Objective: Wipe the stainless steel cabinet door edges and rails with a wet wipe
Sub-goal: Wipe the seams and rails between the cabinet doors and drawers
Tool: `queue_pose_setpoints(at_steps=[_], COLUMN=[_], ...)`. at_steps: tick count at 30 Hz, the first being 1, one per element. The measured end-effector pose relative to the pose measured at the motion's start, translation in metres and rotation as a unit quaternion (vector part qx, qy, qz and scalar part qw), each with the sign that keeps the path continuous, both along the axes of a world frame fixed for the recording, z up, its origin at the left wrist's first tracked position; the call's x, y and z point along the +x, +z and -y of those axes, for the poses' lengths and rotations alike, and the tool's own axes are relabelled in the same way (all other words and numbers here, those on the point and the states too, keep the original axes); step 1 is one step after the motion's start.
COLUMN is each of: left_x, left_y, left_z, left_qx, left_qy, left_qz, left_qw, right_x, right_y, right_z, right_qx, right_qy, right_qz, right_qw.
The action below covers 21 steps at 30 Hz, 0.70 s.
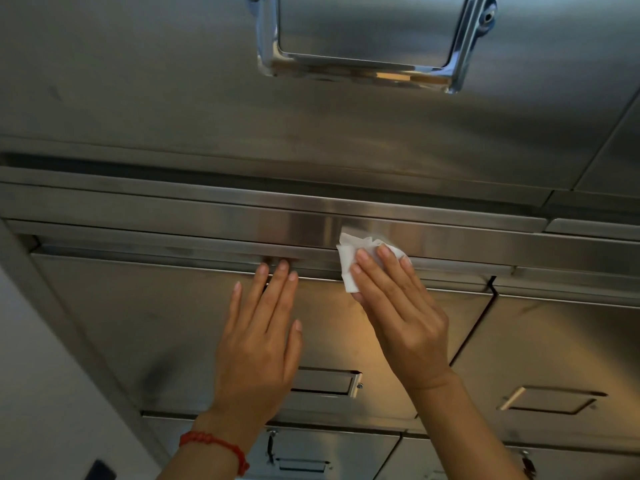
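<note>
Wet wipe [349, 263], white and bunched, pressed against the steel rail [207, 216] where rail meets the top edge of the cabinet door [166, 323]; a little right of frame centre. Pinned there by the right hand [398, 313], fingers fairly straight over the wad, one corner hanging free at 7 o'clock from the fingertips. Left hand [259, 344] at 9 o'clock from the wipe, spread flat on the door face, empty, fingertips reaching the door's upper edge, apparently bracing. Red cord bracelet [214, 445] at that wrist.

Step in hand, judged: wiping along the rail and door top edge, mid-stroke. Next move likely to call for a steady sideways drag with pressure kept on the seam, toward 3 or 9 o'clock; direction not tellable. Left fingertips in the way of any leftward pass.

Further out: large chrome handle [367, 64] at 12 o'clock on the panel above; recessed pulls [325, 382] at 6 o'clock; neighbouring door [554, 341] at 4 o'clock.
</note>
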<state>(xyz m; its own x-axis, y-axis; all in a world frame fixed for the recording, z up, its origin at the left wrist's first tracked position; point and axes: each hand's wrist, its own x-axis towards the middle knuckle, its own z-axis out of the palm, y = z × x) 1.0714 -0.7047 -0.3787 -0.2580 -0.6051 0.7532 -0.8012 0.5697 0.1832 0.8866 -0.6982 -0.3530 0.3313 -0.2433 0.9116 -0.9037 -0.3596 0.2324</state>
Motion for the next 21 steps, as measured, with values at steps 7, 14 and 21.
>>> queue_pose_setpoints(at_steps=[7,14,21], left_x=[0.0,-0.002,-0.005], left_y=[0.0,0.001,0.001], left_z=[-0.001,-0.002,-0.003], left_qx=[0.005,0.005,0.007], left_qy=[-0.002,-0.004,0.007], left_qz=[0.0,-0.005,-0.001], left_qw=[1.0,1.0,1.0], right_x=[-0.008,-0.018,-0.012], right_y=[0.001,0.002,0.005], right_z=[-0.002,-0.005,0.0], right_qx=[-0.003,0.01,0.012], right_qy=[-0.003,-0.002,0.012], right_qz=[-0.014,-0.029,-0.054], right_qw=[1.0,1.0,0.998])
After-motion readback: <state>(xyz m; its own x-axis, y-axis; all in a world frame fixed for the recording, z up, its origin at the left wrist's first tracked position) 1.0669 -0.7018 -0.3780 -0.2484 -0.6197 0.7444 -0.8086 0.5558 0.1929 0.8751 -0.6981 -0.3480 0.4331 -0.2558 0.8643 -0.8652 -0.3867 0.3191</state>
